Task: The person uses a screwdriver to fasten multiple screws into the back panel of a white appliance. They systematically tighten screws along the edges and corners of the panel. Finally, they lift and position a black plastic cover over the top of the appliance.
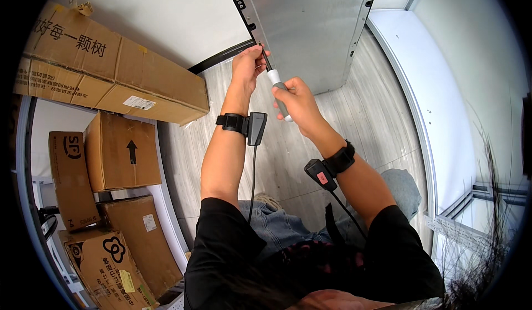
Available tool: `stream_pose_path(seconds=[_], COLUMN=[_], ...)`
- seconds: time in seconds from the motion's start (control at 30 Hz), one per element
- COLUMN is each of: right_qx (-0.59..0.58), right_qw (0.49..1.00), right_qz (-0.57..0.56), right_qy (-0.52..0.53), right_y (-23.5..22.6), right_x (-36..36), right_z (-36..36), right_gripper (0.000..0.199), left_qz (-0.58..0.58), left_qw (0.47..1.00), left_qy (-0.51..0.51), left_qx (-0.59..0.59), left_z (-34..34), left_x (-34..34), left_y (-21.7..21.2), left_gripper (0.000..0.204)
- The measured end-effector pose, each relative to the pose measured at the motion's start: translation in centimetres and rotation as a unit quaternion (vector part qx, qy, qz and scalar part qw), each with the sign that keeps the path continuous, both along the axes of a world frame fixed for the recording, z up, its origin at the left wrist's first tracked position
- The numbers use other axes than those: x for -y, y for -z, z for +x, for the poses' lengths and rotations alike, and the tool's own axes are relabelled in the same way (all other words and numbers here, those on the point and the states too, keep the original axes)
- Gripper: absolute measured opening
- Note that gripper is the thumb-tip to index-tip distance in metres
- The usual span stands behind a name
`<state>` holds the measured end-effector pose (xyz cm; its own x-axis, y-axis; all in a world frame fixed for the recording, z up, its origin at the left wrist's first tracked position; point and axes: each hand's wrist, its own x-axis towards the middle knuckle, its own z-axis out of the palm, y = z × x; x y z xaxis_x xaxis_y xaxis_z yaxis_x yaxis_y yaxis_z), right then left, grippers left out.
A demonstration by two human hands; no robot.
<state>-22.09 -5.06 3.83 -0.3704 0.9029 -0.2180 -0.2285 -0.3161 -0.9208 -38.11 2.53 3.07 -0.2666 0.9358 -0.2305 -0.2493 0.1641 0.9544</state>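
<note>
A screwdriver (281,101) with a grey and white handle lies in the closed fingers of my right hand (299,104). Its dark shaft runs up and to the left, toward the left edge of a tall grey metal panel (305,30). Close to the tip, my left hand (250,65) has its fingers pinched at that panel edge, beside the shaft. Whether a screw sits between those fingertips is too small to make out. Slots and small holes line both side edges of the panel. Each wrist wears a black strap with a small box and a cable.
A long cardboard box (160,80) lies to the left, with several more cartons (124,152) stacked on a shelf below it. A white ledge (421,72) curves along the right side. Wood-look flooring (382,121) spreads under the panel and around my legs.
</note>
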Motion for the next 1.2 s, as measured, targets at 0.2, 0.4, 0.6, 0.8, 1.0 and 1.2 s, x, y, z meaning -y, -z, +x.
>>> stream_pose_path(seconds=[0.2, 0.4, 0.6, 0.8, 1.0, 1.2], right_qx=[-0.022, -0.065, 0.082, -0.014, -0.036, 0.099], right_qw=[0.999, 0.993, 0.995, 0.997, 0.99, 0.995], right_qz=[-0.023, -0.093, -0.031, -0.079, -0.103, -0.02], right_qy=[0.013, -0.042, -0.04, -0.021, -0.091, -0.011], right_y=[0.0, -0.3, -0.1, -0.5, -0.8, -0.5], right_x=[0.2, 0.5, 1.2, 0.9, 0.4, 1.0], right_z=[-0.4, -0.5, -1.0, -0.7, -0.2, -1.0], right_gripper=[0.028, 0.034, 0.041, 0.039, 0.041, 0.043], left_qz=[-0.02, -0.029, -0.027, -0.025, -0.045, -0.043], left_qw=[0.996, 0.994, 0.996, 0.991, 0.991, 0.994], left_qy=[0.083, 0.107, 0.073, 0.116, 0.13, 0.083], left_qx=[-0.014, -0.006, -0.044, -0.061, 0.002, -0.05], left_z=[-0.4, -0.7, -0.4, -0.1, -0.6, 0.6], left_x=[0.6, 1.2, 0.7, 1.0, 0.6, 0.7], left_y=[-0.7, -0.9, 0.1, -0.8, -0.6, -0.6], left_gripper=[0.024, 0.022, 0.021, 0.026, 0.025, 0.027])
